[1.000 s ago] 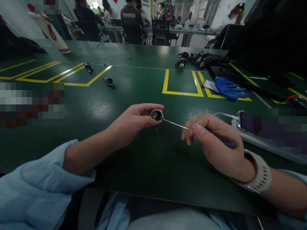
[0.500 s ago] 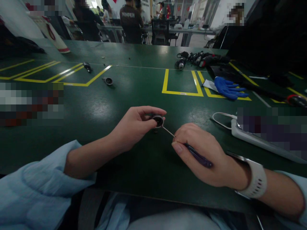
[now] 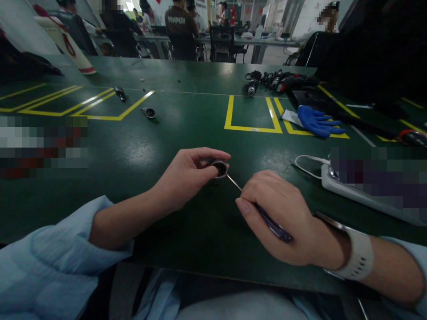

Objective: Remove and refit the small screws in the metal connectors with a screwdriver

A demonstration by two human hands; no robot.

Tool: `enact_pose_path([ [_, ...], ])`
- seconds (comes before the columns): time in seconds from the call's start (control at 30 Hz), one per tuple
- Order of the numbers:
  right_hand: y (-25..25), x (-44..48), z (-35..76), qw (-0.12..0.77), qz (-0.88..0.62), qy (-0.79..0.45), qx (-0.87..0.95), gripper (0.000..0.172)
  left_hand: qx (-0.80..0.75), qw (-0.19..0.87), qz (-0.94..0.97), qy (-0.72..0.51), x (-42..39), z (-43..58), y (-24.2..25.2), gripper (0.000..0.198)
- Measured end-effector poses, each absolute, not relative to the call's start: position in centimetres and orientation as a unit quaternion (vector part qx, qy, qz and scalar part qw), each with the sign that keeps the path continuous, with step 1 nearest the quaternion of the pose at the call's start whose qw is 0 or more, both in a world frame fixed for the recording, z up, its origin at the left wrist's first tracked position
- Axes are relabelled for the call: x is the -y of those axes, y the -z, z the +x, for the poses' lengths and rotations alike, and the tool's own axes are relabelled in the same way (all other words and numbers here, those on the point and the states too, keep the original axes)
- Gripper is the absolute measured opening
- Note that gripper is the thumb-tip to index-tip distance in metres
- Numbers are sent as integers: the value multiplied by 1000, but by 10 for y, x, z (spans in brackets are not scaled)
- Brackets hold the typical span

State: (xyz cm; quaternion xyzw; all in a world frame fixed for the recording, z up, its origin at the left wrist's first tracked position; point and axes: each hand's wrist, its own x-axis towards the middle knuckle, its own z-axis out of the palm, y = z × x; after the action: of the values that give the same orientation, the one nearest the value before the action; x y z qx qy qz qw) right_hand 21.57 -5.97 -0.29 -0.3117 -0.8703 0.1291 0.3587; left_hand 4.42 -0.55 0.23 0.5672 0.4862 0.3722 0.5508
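Observation:
Between thumb and fingers, my left hand (image 3: 187,178) grips a small round dark metal part (image 3: 220,168) with an open hollow face. A screwdriver (image 3: 271,223) with a dark handle is held in my right hand (image 3: 278,213). Its thin shaft points up and left, and the tip meets the lower right rim of the round part; exact contact is too small to tell. Just below the part, a tiny dark piece (image 3: 215,182) is visible on the green table (image 3: 187,249).
Farther left stand a cup-shaped metal part (image 3: 150,113) and a dark part (image 3: 119,93). A blue glove (image 3: 318,121) and cabled tools (image 3: 267,82) lie at the back right. Nearer right is a white device (image 3: 363,198) with a cable. People sit beyond the table.
The screwdriver handle and my right thumb have shifted slightly left, with the handle's end a little lower. My left hand and the round part have barely moved.

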Motion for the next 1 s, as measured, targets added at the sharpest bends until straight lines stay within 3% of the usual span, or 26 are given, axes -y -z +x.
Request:
enact_pose_path([
  [1.0,1,63,213,351,-322,-83,875,21,-497,546,563,-370,8,47,-5,22],
])
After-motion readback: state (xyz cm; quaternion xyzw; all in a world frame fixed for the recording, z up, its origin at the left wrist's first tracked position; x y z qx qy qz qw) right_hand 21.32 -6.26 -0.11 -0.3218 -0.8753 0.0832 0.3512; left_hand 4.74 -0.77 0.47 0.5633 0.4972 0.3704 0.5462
